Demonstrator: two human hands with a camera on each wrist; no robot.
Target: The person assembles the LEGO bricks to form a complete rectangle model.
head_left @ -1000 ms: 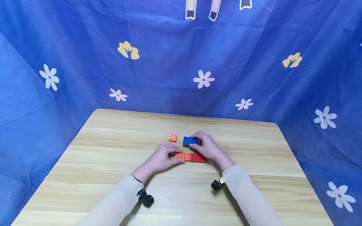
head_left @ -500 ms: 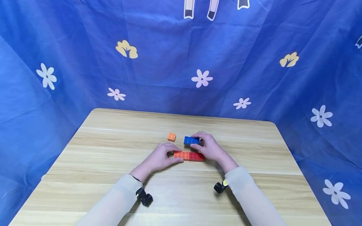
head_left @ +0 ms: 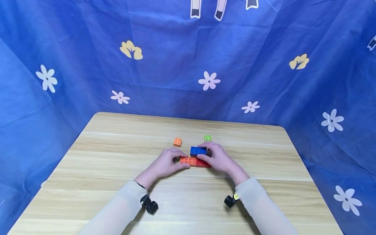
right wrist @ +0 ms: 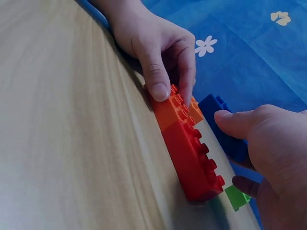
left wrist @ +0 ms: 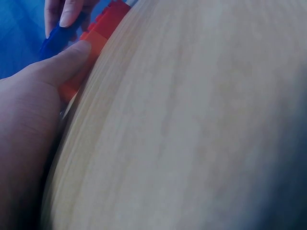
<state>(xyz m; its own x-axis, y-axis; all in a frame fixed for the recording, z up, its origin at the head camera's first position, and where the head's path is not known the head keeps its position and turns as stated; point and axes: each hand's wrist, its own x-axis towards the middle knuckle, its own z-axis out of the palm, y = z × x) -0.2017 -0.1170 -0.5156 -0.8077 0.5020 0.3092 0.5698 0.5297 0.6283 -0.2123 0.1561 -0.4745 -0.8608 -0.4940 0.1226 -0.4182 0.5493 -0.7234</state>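
Note:
My left hand (head_left: 165, 164) pinches the left end of a long orange brick (head_left: 188, 161), thumb on the near side and fingers on the far side. End to end with it on the right is a red brick (head_left: 203, 164), studs up; the pair lies on the table. My right hand (head_left: 218, 159) grips a blue brick (head_left: 196, 151) between thumb and fingers. In the right wrist view the blue brick (right wrist: 212, 109) is held just beyond the orange and red row, a gap showing between them. My right thumb overlaps the red brick in the head view.
A small square orange brick (head_left: 177, 142) lies behind the row to the left. Behind my right hand is a small green brick (head_left: 207, 137). The wooden table (head_left: 123, 130) ends at a blue patterned cloth (head_left: 164, 71) at the back and sides.
My right hand has drawn the blue brick slightly toward the row, uncovering the green brick behind. My left hand keeps its grip on the orange brick. The head view has shifted slightly.

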